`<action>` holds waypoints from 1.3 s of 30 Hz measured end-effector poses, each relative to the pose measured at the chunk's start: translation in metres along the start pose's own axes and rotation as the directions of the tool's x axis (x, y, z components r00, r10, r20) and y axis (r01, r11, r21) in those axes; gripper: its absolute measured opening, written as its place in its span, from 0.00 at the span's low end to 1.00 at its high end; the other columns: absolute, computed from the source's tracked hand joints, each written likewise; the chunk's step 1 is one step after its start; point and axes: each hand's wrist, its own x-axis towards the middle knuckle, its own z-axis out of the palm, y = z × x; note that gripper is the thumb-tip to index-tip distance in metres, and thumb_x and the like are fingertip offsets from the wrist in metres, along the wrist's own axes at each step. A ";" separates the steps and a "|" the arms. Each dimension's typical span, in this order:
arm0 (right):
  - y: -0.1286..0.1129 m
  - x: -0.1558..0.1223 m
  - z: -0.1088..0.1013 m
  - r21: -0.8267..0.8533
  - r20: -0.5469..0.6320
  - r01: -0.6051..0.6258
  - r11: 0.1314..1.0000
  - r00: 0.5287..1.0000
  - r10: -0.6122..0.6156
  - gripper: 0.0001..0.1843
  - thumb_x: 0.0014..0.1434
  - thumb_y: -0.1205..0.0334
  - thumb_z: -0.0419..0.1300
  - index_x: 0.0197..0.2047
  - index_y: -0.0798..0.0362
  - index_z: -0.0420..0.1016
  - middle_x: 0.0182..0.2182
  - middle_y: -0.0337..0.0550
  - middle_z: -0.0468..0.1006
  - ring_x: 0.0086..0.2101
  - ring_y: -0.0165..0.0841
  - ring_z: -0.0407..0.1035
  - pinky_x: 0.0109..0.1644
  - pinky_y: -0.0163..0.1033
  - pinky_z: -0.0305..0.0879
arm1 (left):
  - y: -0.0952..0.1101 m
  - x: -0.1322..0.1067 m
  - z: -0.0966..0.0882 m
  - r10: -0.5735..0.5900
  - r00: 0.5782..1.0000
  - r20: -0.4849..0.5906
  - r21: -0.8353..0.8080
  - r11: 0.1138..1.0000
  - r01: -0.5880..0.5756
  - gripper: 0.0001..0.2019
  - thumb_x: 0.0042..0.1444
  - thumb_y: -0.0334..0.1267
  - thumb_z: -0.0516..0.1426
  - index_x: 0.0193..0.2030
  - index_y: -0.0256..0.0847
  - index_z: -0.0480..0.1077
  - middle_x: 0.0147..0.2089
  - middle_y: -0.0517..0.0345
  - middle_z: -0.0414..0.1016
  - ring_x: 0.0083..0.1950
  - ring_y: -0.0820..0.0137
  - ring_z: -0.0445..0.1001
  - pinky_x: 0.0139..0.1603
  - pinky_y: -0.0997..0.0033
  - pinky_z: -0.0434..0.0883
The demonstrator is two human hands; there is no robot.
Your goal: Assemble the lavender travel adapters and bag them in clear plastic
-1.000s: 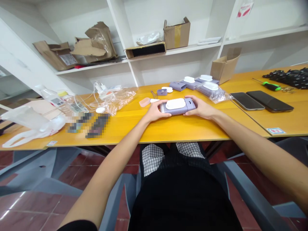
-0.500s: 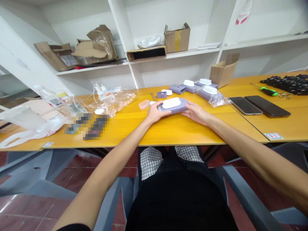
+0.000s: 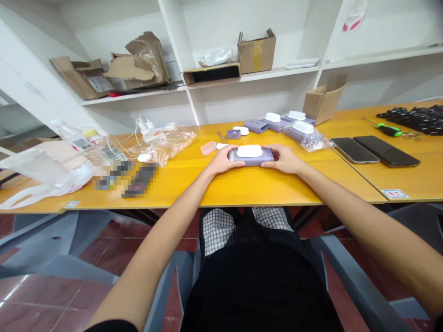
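Purple case (image 3: 255, 161) with a white oval piece (image 3: 249, 151) on its top is held near the middle of the table (image 3: 277, 190). From left to right, two pixelated objects (image 3: 140, 180) come first, and what they are cannot be made out. Next, the left hand (image 3: 223, 161) is closed around the left end of the case, with thumb along the front. Behind lie a small purple part (image 3: 233, 133) and a white part (image 3: 244, 131), both apart from the case. The right hand (image 3: 282, 159) grips the right end, and its fingers cover this end, so whether it is closed off cannot be told. Farther right, behind, similar units (image 3: 273, 123) carry white tops, one of them inside clear plastic (image 3: 314, 143). In my judgement, the white oval piece is already in place, and what is left perhaps concerns only the covered end; the underside is hidden also
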 end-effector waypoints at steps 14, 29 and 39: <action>0.000 0.002 -0.008 -0.009 0.040 -0.074 0.997 0.996 0.074 0.38 0.53 0.47 0.74 0.64 0.50 0.74 0.59 0.52 0.79 0.52 0.50 0.76 0.61 0.57 0.72 | -0.005 -0.001 -0.011 0.013 0.998 0.059 -0.063 0.998 -0.010 0.33 0.47 0.49 0.72 0.59 0.39 0.74 0.64 0.43 0.76 0.64 0.54 0.75 0.67 0.49 0.69; -0.001 -0.001 -0.005 -0.036 0.044 -0.049 0.998 0.998 0.051 0.39 0.56 0.47 0.70 0.67 0.51 0.70 0.61 0.54 0.77 0.54 0.51 0.75 0.61 0.58 0.72 | -0.005 -0.005 -0.015 0.009 0.996 0.084 0.029 1.000 -0.012 0.36 0.51 0.52 0.69 0.64 0.40 0.71 0.67 0.43 0.73 0.65 0.54 0.74 0.69 0.51 0.69; -0.002 -0.015 -0.002 -0.450 0.097 -0.151 0.880 0.971 0.217 0.45 0.66 0.41 0.56 0.76 0.60 0.56 0.72 0.65 0.62 0.72 0.60 0.54 0.75 0.68 0.48 | -0.019 -0.015 -0.011 -0.068 0.998 0.004 0.143 0.987 0.066 0.32 0.64 0.41 0.52 0.75 0.37 0.61 0.74 0.43 0.65 0.74 0.54 0.67 0.76 0.50 0.60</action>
